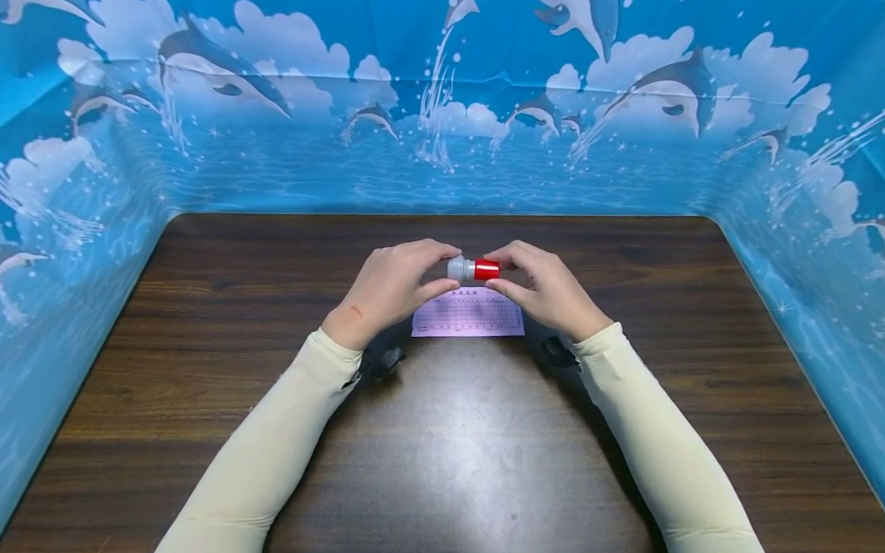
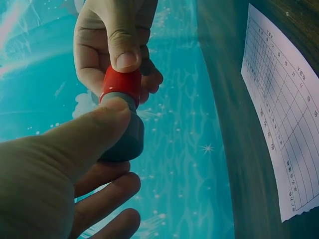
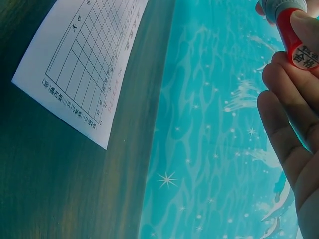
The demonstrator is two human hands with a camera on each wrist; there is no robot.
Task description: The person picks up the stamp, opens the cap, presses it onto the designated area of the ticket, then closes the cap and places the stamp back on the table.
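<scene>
A small hand stamp, red at one end and grey at the other, is held level between both hands in the head view. My left hand pinches its grey end between thumb and fingers. The red end is gripped by my right hand, thumb on top in the left wrist view. Dark characters on a pale round label mark the red end's face in the right wrist view. Just below the stamp in the head view lies a pink printed form with a ruled grid.
The form lies on a dark wood-grain table. A blue dolphin-print sheet rises behind the table and along both sides. Dark wrist cameras sit under both cream sleeves.
</scene>
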